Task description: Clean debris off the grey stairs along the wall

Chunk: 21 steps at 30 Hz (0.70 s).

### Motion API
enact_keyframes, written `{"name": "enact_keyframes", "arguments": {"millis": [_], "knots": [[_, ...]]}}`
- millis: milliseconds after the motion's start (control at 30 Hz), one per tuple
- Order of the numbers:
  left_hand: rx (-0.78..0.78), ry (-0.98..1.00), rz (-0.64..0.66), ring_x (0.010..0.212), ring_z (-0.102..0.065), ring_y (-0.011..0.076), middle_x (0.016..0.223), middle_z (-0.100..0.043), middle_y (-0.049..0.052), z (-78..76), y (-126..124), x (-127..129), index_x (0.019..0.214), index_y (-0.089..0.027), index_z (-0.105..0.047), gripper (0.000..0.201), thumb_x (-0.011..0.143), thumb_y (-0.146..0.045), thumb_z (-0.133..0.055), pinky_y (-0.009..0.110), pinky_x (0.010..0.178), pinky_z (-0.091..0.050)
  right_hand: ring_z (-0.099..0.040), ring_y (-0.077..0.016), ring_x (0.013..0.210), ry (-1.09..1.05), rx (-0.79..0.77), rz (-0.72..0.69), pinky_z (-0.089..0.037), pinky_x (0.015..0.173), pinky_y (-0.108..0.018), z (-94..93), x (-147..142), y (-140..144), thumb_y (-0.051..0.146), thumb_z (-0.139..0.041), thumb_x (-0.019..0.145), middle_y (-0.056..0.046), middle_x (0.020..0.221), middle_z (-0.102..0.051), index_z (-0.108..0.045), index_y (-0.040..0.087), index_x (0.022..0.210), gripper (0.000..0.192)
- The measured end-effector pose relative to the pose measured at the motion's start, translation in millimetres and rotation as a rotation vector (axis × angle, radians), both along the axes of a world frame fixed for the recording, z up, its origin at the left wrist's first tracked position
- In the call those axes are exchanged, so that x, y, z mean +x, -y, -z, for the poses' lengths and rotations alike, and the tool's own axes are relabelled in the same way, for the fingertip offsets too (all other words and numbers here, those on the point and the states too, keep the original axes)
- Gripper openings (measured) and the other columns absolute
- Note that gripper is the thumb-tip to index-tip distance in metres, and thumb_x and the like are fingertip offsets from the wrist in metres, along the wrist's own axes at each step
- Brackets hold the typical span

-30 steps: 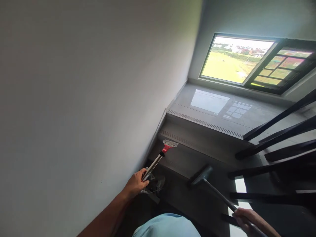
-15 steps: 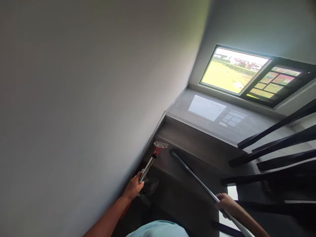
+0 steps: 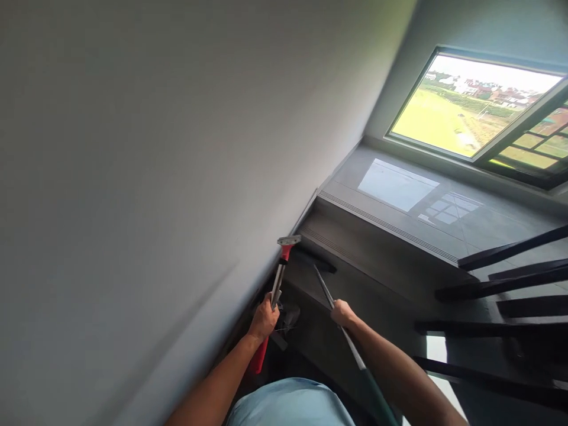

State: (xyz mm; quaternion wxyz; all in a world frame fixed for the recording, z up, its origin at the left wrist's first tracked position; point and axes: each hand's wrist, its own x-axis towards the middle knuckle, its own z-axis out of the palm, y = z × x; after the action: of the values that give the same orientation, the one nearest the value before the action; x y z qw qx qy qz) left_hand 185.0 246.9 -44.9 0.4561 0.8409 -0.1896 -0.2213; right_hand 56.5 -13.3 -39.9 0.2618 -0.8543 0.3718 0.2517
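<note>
— From the head view, what has the person got in each hand?

— The left hand [image 3: 263, 319] has its fingers wrapped tight round the metal shaft of a scraper [image 3: 279, 278]. The tool has a red neck, a flat metal blade at the far end and a red grip that sticks out below the fist. The right hand [image 3: 342, 312] is closed round a long thin pole [image 3: 326, 294], which runs back past the forearm towards the body.

— Where do the two tools end?

— The scraper's blade sits right at the foot of the wall [image 3: 155, 177], where it meets the edge of a dark stair tread [image 3: 355, 278]. The pole ends in a dark flat head [image 3: 317, 263] lying on that same tread, just beside the blade. Whether the blade actually touches the wall, I cannot tell.

— And around them?

— Something crumpled and clear [image 3: 287, 316] lies just beside the left hand; too dim to make out. Above the steps is a glossy landing [image 3: 444, 231], and beyond it an open window [image 3: 470, 109] looking onto green fields and houses. Dark railing bars [image 3: 497, 290] cross on the right. At the bottom edge there is light blue clothing [image 3: 293, 405].
</note>
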Motion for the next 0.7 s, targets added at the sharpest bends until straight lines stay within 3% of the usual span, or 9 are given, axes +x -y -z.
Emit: {"name": "enact_keyframes", "arguments": {"millis": [167, 233, 400, 600, 700], "knots": [[-0.035, -0.012, 0.021, 0.088, -0.059, 0.0172, 0.093, -0.062, 0.007, 2.1, -4.0, -0.6, 0.114, -0.013, -0.051, 0.037, 0.079, -0.003, -0.041, 0.032, 0.089, -0.046, -0.056, -0.01, 0.053, 0.034, 0.038, 0.114, -0.035, 0.047, -0.018, -10.9, -45.9, 1.4, 0.004, -0.045, 0.067, 0.0, 0.064, -0.058, -0.06, 0.014, 0.082, 0.024], [-0.039, -0.023, -0.01, 0.092, -0.06, 0.0191, 0.095, -0.062, 0.009, 1.4, -5.7, 0.6, 0.111, -0.012, -0.053, 0.032, 0.082, -0.007, -0.04, 0.034, 0.092, -0.045, -0.056, -0.0101, 0.051, 0.031, 0.029, 0.153, -0.035, 0.045, -0.018, -9.8, -34.4, -4.1, 0.006, -0.045, 0.069, -0.001, 0.064, -0.059, -0.06, 0.014, 0.084, 0.023], [-0.076, -0.037, -0.029, 0.096, -0.06, 0.0193, 0.097, -0.063, 0.008, 2.2, -8.1, 1.4, 0.11, -0.014, -0.055, 0.034, 0.079, -0.008, -0.044, 0.034, 0.096, -0.044, -0.059, -0.0104, 0.057, -0.074, -0.003, 0.041, -0.035, 0.046, -0.017, 4.6, 19.2, -27.3, 0.005, -0.044, 0.072, -0.007, 0.078, -0.065, -0.062, 0.012, 0.085, 0.023], [-0.092, -0.039, -0.016, 0.093, -0.061, 0.0198, 0.094, -0.063, 0.009, 3.5, -16.4, 4.9, 0.104, -0.014, -0.056, 0.026, 0.082, -0.016, -0.042, 0.034, 0.093, -0.046, -0.06, -0.0123, 0.058, -0.046, 0.027, 0.006, -0.036, 0.045, -0.017, -15.4, -21.1, 0.7, 0.002, -0.045, 0.066, -0.005, 0.074, -0.064, -0.062, 0.013, 0.095, 0.035], [-0.097, -0.022, -0.051, 0.096, -0.06, 0.0218, 0.096, -0.063, 0.011, 2.8, -18.4, 12.6, 0.102, -0.013, -0.056, 0.025, 0.084, -0.02, -0.04, 0.035, 0.092, -0.047, -0.059, -0.0115, 0.051, -0.034, 0.014, 0.087, -0.038, 0.045, -0.019, -18.3, -11.3, -3.4, 0.004, -0.043, 0.07, -0.005, 0.07, -0.063, -0.062, 0.011, 0.094, 0.031]]}}
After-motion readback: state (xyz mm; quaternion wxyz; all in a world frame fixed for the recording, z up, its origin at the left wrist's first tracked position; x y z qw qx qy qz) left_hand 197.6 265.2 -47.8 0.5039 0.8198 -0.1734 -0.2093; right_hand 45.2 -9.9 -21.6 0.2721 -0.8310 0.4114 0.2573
